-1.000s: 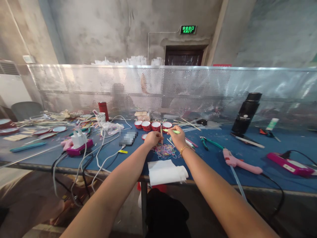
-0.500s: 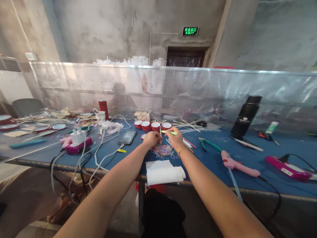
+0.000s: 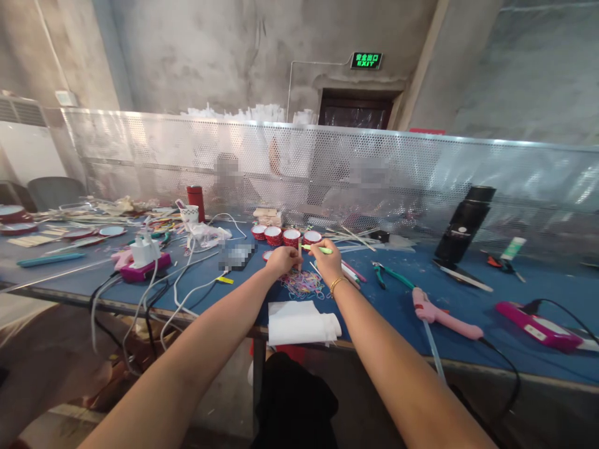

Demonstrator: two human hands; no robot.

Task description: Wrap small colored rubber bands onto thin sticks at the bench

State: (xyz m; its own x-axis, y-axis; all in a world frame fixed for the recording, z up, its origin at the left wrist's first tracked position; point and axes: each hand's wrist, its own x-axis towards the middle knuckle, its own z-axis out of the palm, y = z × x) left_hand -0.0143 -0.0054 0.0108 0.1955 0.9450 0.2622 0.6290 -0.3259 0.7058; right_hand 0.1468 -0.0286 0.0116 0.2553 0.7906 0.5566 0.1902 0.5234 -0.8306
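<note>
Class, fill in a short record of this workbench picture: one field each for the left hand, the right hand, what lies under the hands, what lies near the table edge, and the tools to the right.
Left hand: pinches a thin upright stick
Right hand: holds a light green stick, bracelet on wrist
Under hands: heap of coloured rubber bands
Near table edge: folded white cloth on blue table
Tools to right: green-handled pliers, pink glue gun

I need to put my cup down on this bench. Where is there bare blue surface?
Bare blue table lies between the pink glue gun and the black flask, and near the front edge left of the white cloth. It is crowded around both hands, the rubber bands, the red cups and the white cables.
</note>
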